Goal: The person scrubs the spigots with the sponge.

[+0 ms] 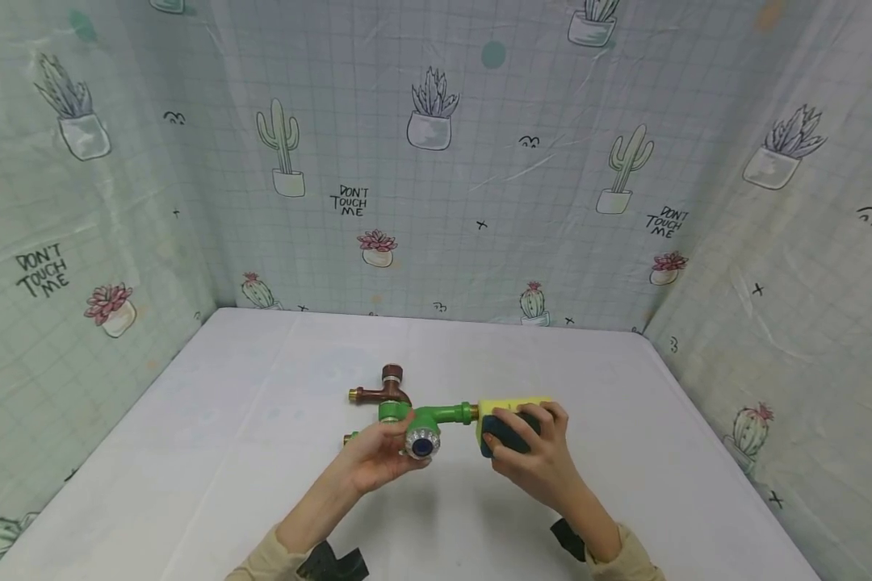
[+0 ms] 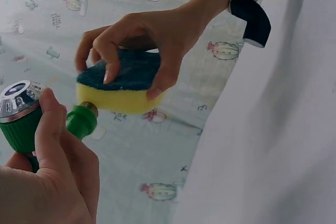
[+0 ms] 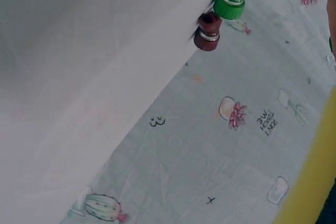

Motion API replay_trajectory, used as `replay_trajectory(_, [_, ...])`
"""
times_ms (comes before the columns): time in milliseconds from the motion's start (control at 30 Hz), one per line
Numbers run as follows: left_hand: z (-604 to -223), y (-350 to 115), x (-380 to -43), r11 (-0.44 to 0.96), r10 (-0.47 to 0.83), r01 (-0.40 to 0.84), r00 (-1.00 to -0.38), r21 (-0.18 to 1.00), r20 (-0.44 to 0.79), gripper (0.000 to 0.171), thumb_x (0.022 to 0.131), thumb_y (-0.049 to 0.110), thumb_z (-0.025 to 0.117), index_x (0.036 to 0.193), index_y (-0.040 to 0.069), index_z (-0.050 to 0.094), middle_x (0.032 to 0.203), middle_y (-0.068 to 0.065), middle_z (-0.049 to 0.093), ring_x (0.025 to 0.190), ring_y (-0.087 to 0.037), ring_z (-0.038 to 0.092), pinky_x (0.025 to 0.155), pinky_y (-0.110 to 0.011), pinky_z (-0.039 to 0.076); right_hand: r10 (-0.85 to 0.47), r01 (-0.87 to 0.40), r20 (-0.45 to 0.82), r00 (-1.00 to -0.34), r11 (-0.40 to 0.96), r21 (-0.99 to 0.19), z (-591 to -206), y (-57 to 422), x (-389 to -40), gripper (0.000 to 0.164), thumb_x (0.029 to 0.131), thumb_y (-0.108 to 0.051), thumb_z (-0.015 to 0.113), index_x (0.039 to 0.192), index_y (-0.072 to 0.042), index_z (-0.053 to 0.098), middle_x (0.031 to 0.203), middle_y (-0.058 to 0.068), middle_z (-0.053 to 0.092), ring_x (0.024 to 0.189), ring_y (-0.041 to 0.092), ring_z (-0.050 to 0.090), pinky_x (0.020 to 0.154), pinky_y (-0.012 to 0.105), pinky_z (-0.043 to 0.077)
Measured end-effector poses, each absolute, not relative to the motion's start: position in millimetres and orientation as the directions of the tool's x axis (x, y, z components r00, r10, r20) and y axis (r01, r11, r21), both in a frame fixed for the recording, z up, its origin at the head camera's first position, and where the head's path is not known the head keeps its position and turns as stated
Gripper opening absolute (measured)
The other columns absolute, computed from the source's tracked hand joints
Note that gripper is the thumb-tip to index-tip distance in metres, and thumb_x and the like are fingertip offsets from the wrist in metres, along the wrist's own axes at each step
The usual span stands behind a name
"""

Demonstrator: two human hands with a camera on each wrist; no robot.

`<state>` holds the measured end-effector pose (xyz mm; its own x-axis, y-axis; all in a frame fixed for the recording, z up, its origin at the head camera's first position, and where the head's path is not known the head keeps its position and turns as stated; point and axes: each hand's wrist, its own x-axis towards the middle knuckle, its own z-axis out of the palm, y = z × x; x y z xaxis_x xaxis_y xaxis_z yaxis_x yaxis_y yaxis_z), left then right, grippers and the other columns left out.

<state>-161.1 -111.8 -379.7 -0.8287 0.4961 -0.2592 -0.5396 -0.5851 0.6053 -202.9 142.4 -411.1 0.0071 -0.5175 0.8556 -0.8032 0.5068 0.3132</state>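
In the head view my left hand (image 1: 379, 461) grips a green tap (image 1: 446, 414) that has a silver-rimmed knob with a dark blue centre (image 1: 422, 444). A sponge (image 2: 123, 99), yellow with a dark green scouring side, is held by my right hand (image 1: 536, 456), thumb and fingers on its scouring side and edge. Its yellow face meets the brass threaded end (image 2: 91, 108) of the tap, as the left wrist view shows. Only a yellow strip of the sponge (image 3: 310, 161) appears in the right wrist view. The left hand's fingers partly cover the tap's body.
Behind the left hand, a brown tap (image 1: 388, 394) and another green tap (image 1: 391, 411) lie on the white table (image 1: 276, 355); the hand partly hides the green one. A cactus-print sheet (image 1: 480, 177) surrounds the table at the back and sides.
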Motion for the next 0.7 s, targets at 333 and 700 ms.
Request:
replay_trajectory(333, [-381.6, -120.5, -165.3, -0.411, 0.576, -0.519, -0.785, 0.749, -0.227, 0.056, 0.093, 0.011, 0.044, 0.137, 0.000, 0.011, 0.111, -0.008, 0.048, 0.101, -0.022, 0.056, 0.088, -0.044, 0.048, -0.360, -0.913, 0.903, -0.234, 0.399, -0.078, -403.4, 140.4, -198.1, 0.027, 0.081, -0.037, 0.057, 0.095, -0.016, 0.065, 0.118, 0.019, 0.050, 0.104, 0.030, 0.034, 0.083, 0.036, 0.032])
replay_trajectory(700, [-387.3, -112.4, -170.2, -0.079, 0.717, -0.346, -0.672, 0.935, -0.188, 0.048, 0.080, 0.006, 0.062, 0.124, 0.003, 0.045, 0.096, -0.009, 0.065, 0.083, -0.024, 0.066, 0.077, -0.054, 0.049, -0.374, -0.900, 0.841, -0.391, 0.348, -0.264, -400.2, 137.4, -192.2, 0.027, 0.081, -0.039, 0.059, 0.097, -0.018, 0.063, 0.122, 0.015, 0.047, 0.106, 0.022, 0.033, 0.079, 0.034, 0.036])
